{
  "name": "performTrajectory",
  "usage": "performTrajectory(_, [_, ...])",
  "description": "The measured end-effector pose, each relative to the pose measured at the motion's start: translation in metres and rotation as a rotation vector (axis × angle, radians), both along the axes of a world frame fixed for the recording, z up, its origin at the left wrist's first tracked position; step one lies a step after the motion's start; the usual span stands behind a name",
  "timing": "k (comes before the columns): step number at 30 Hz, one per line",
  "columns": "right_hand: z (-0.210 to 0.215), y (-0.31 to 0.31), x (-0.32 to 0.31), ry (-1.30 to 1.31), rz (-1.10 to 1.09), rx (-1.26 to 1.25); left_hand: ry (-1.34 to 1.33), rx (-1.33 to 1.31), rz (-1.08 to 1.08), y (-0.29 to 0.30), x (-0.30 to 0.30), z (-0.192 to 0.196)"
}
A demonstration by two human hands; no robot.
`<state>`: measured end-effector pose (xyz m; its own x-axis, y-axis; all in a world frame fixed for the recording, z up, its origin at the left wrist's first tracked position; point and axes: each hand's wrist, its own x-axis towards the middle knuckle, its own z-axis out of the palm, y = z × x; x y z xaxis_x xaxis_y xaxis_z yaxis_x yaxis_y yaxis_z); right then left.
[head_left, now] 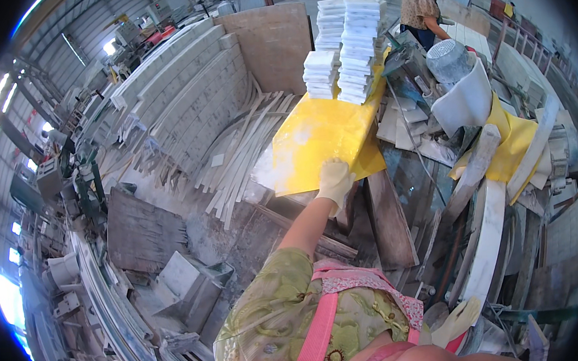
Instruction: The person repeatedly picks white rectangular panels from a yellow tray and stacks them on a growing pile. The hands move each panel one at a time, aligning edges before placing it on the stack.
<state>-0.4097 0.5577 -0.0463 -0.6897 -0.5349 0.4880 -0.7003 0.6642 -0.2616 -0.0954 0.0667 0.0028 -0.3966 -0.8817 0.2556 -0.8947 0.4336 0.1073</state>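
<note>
Left grip: your left hand (335, 182), in a pale cream glove, reaches forward with the fingers bent over the near edge of the yellow surface (316, 135); you cannot tell from here if they pinch it or only rest on it.
Right grip: your right hand (458, 323), also in a pale glove, is low on the right beside your body and partly hidden; its fingers look rather straight, but you cannot tell whether it holds something.
Yellow surface: it lies ahead of you, a little right of the middle, and whitish dust covers part of its left side.
White stacks: on the far part of this surface stand flat white pieces, a short stack (320, 76) at the front left, just beside a taller stack (358, 55), with more behind.
Under the surface: brown wooden boards (389, 220) lean below its near end.
Left of you: thin pale strips (241, 160) lie on the floor, before a long row of grey slabs (196, 96); a brown board (269, 44) stands behind the strips.
Right of you: a grey motor-like part (447, 60), broken slabs and a second yellow sheet (512, 134) make a crowded heap.
Farther away: another person (421, 10), wearing a hat and patterned shirt, stands at the upper right.
</note>
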Motion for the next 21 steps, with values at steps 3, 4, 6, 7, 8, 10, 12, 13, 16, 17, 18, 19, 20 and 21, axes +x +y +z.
performTrajectory(3, [0.004, 0.001, 0.004, -0.007, 0.01, 0.016, -0.013, -0.007, 0.004, 0.0, 0.0, -0.002])
performTrajectory(4, [0.005, 0.002, 0.005, -0.032, -0.012, 0.036, -0.012, -0.004, 0.0, 0.001, 0.0, -0.003])
performTrajectory(6, [0.007, 0.004, 0.007, -0.022, -0.03, 0.052, -0.018, -0.015, 0.0, 0.001, 0.0, -0.004])
performTrajectory(7, [0.007, 0.005, 0.007, -0.034, -0.034, 0.066, -0.012, -0.014, -0.005, 0.001, 0.0, -0.005])
performTrajectory(8, [0.007, 0.005, 0.007, -0.033, -0.032, 0.07, -0.007, -0.02, -0.011, 0.001, 0.0, -0.005])
performTrajectory(10, [0.007, 0.006, 0.008, -0.027, -0.028, 0.068, -0.005, -0.02, -0.014, 0.0, -0.001, -0.005])
performTrajectory(12, [0.006, 0.007, 0.008, -0.016, -0.019, 0.057, -0.013, -0.002, -0.005, 0.001, -0.001, -0.004])
performTrajectory(13, [0.006, 0.008, 0.008, -0.019, -0.018, 0.057, -0.01, 0.003, -0.014, 0.001, 0.0, -0.003])
performTrajectory(16, [0.004, 0.009, 0.01, -0.017, -0.012, 0.057, -0.007, 0.012, -0.023, 0.001, 0.001, -0.003])
performTrajectory(17, [0.004, 0.01, 0.01, -0.013, -0.019, 0.058, -0.003, 0.003, -0.022, 0.001, 0.001, -0.004])
performTrajectory(18, [0.004, 0.011, 0.011, 0.012, -0.011, 0.045, 0.005, -0.008, -0.027, 0.001, 0.002, -0.006])
performTrajectory(19, [0.004, 0.012, 0.012, -0.006, -0.027, 0.05, 0.008, 0.007, -0.026, 0.0, 0.002, -0.007])
performTrajectory(20, [0.004, 0.012, 0.013, -0.003, -0.027, 0.041, 0.014, 0.019, -0.032, -0.001, 0.002, -0.009])
performTrajectory(21, [0.004, 0.013, 0.014, 0.0, -0.033, 0.033, 0.023, 0.018, -0.04, -0.002, 0.002, -0.011])
